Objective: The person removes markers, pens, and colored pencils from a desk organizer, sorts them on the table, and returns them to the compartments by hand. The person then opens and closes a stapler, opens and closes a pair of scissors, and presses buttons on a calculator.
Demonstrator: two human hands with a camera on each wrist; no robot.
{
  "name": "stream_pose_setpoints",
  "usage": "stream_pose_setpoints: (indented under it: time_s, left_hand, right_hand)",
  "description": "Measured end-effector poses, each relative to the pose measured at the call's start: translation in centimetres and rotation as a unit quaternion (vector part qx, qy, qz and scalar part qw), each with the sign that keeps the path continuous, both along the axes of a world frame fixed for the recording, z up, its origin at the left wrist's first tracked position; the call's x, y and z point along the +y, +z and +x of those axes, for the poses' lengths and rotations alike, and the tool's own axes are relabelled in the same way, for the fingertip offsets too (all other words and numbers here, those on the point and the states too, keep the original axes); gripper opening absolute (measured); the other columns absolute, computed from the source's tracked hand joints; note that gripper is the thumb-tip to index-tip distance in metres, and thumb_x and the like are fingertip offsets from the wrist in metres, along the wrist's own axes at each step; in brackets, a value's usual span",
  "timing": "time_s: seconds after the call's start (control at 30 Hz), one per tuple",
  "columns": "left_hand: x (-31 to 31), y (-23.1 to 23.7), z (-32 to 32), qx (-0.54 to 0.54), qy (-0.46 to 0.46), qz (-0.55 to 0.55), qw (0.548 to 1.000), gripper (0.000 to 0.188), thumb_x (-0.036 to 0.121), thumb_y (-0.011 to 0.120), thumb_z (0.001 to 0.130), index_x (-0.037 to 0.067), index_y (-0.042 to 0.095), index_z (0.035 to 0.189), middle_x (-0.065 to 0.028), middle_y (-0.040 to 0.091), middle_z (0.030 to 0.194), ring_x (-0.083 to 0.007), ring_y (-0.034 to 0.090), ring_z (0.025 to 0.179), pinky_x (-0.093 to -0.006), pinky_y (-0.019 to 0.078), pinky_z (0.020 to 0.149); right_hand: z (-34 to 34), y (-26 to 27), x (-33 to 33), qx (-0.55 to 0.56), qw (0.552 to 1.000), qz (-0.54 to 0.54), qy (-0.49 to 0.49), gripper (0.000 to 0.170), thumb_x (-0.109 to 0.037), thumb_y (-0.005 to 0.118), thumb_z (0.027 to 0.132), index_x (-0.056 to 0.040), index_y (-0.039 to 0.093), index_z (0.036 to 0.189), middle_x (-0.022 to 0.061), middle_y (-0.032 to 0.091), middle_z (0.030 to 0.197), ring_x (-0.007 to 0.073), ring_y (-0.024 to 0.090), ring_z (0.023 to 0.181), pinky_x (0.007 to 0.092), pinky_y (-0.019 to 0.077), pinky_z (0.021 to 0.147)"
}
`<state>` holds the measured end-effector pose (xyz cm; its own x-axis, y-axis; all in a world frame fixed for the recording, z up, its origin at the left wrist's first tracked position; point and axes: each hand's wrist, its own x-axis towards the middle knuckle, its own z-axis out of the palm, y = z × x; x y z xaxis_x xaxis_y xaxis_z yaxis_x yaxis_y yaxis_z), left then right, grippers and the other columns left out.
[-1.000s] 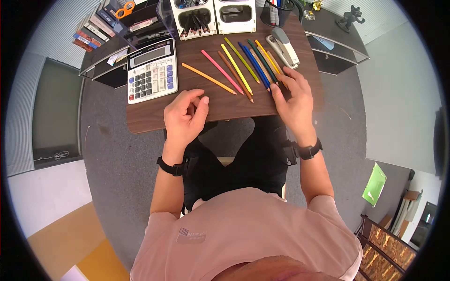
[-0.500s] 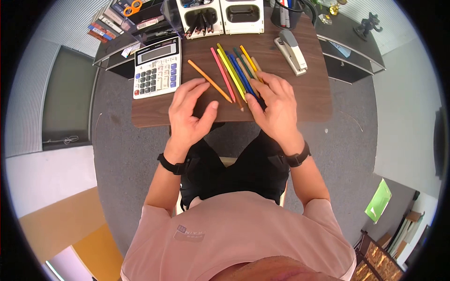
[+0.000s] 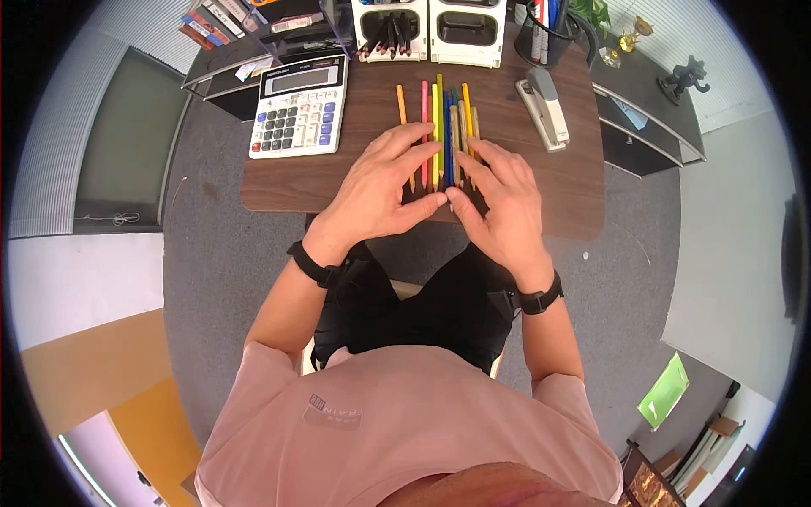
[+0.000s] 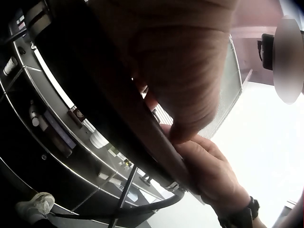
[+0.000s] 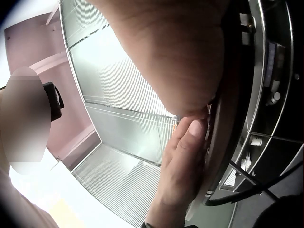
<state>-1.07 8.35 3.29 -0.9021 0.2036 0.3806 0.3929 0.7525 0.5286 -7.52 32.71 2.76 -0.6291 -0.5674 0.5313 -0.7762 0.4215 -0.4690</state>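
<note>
Several coloured pencils lie side by side on the brown desk (image 3: 296,188), roughly parallel and pointing away from the body. An orange pencil (image 3: 402,106) is leftmost, then a pink pencil (image 3: 425,101), yellow-green ones, blue ones, and a yellow pencil (image 3: 466,101) towards the right. From the left, my left hand (image 3: 380,182) reaches over the orange and pink pencils, fingers extended across them. My right hand (image 3: 503,198) touches the bundle's right side with slightly bent fingers. The two thumbs nearly meet at the near ends. Both wrist views show the hands close together at the desk's edge.
A calculator (image 3: 300,110) lies on the left, a stapler (image 3: 543,110) on the right. Behind the pencils stand white organizers (image 3: 466,56) with dark pencils (image 3: 389,38) in one, and a mesh pen cup (image 3: 541,42). Shelves with books flank the desk.
The fanned-out pencils have come together into a nearly parallel group. My left hand has moved right onto the pencils, and my right hand has moved left from near the stapler.
</note>
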Motion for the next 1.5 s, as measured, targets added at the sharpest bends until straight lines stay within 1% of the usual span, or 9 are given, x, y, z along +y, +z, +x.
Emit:
stream_pose_setpoints:
  time_s: [0.23, 0.43, 0.53, 0.6, 0.63, 0.7, 0.9, 1.33, 1.5]
  left_hand:
    - [-0.1, -0.1, 1.1, -0.013, 0.005, -0.001, 1.000, 0.076, 0.032, 0.095, 0.090, 0.002, 0.069, 0.154, -0.0205, 0.058, 0.170, -0.0469, 0.055, 0.157, -0.0557, 0.0475, 0.129]
    - [-0.7, 0.3, 2.1, 0.028, 0.039, 0.026, 0.999, 0.081, 0.032, 0.096, 0.089, 0.004, 0.066, 0.159, -0.0201, 0.057, 0.172, -0.0463, 0.053, 0.160, -0.0561, 0.0450, 0.132]
    - [-1.2, -0.1, 2.0, 0.022, 0.041, 0.038, 0.998, 0.076, 0.034, 0.095, 0.089, 0.001, 0.070, 0.152, -0.0211, 0.061, 0.166, -0.0449, 0.056, 0.157, -0.0566, 0.0467, 0.129]
    - [-1.1, -0.3, 1.9, 0.017, 0.024, -0.038, 0.999, 0.065, 0.032, 0.093, 0.092, 0.001, 0.075, 0.147, -0.0209, 0.066, 0.161, -0.0444, 0.058, 0.156, -0.0559, 0.0491, 0.126]
    - [-0.9, -0.3, 1.9, 0.018, 0.025, -0.037, 0.999, 0.065, 0.032, 0.093, 0.092, 0.001, 0.075, 0.147, -0.0209, 0.066, 0.161, -0.0444, 0.058, 0.156, -0.0559, 0.0491, 0.126]
    - [-0.4, -0.4, 1.8, 0.036, 0.061, -0.019, 0.997, 0.056, 0.032, 0.092, 0.094, 0.001, 0.078, 0.139, -0.0202, 0.070, 0.155, -0.0440, 0.062, 0.151, -0.0540, 0.0526, 0.122]
    - [-0.6, -1.4, 1.8, 0.071, 0.097, 0.004, 0.993, 0.046, 0.026, 0.091, 0.096, 0.001, 0.080, 0.132, -0.0190, 0.073, 0.151, -0.0441, 0.070, 0.138, -0.0514, 0.0569, 0.115]
    - [0.1, -1.0, 2.0, 0.060, 0.113, 0.000, 0.992, 0.041, 0.020, 0.089, 0.093, -0.001, 0.081, 0.128, -0.0188, 0.073, 0.148, -0.0418, 0.070, 0.136, -0.0517, 0.0562, 0.115]
    - [0.0, -1.1, 2.0, 0.061, 0.114, 0.000, 0.992, 0.043, 0.013, 0.082, 0.095, 0.002, 0.079, 0.137, -0.0184, 0.072, 0.153, -0.0431, 0.070, 0.137, -0.0509, 0.0562, 0.117]
  right_hand:
    - [0.3, -0.2, -0.4, -0.009, 0.999, 0.002, -0.040, 0.045, -0.026, 0.090, 0.094, -0.0021, 0.083, 0.132, 0.0183, 0.072, 0.148, 0.0413, 0.068, 0.131, 0.0543, 0.0485, 0.120]
    - [0.3, -0.3, -0.3, -0.005, 0.999, -0.012, -0.048, 0.041, -0.025, 0.090, 0.094, -0.0024, 0.084, 0.127, 0.0170, 0.073, 0.146, 0.0406, 0.068, 0.127, 0.0545, 0.0476, 0.120]
    - [0.4, -0.2, -0.4, -0.010, 0.999, -0.015, -0.051, 0.040, -0.026, 0.090, 0.094, -0.0023, 0.084, 0.126, 0.0169, 0.074, 0.145, 0.0405, 0.068, 0.126, 0.0543, 0.0472, 0.120]
    - [0.4, -0.2, -0.5, -0.007, 0.999, -0.011, -0.052, 0.040, -0.025, 0.090, 0.094, -0.0023, 0.084, 0.126, 0.0167, 0.074, 0.145, 0.0404, 0.069, 0.126, 0.0542, 0.0480, 0.120]
    - [0.4, -0.2, -0.5, -0.007, 0.999, -0.011, -0.051, 0.040, -0.025, 0.090, 0.094, -0.0023, 0.084, 0.126, 0.0167, 0.074, 0.145, 0.0404, 0.069, 0.126, 0.0542, 0.0480, 0.120]
    - [0.3, -0.5, -0.5, -0.014, 0.998, -0.016, -0.054, 0.039, -0.025, 0.090, 0.094, -0.0021, 0.084, 0.125, 0.0165, 0.074, 0.145, 0.0402, 0.069, 0.126, 0.0542, 0.0490, 0.119]
    - [0.4, -0.7, -0.5, -0.017, 0.998, -0.022, -0.061, 0.037, -0.022, 0.090, 0.092, -0.0028, 0.084, 0.123, 0.0151, 0.075, 0.144, 0.0387, 0.070, 0.125, 0.0537, 0.0500, 0.118]
    - [0.5, -0.9, -0.3, -0.012, 0.997, -0.038, -0.070, 0.032, -0.018, 0.089, 0.091, -0.0035, 0.085, 0.119, 0.0136, 0.077, 0.141, 0.0372, 0.072, 0.122, 0.0510, 0.0528, 0.115]
    - [0.5, -0.9, -0.2, -0.016, 0.997, -0.041, -0.068, 0.031, -0.018, 0.089, 0.091, -0.0039, 0.085, 0.119, 0.0133, 0.077, 0.141, 0.0370, 0.072, 0.122, 0.0506, 0.0532, 0.113]
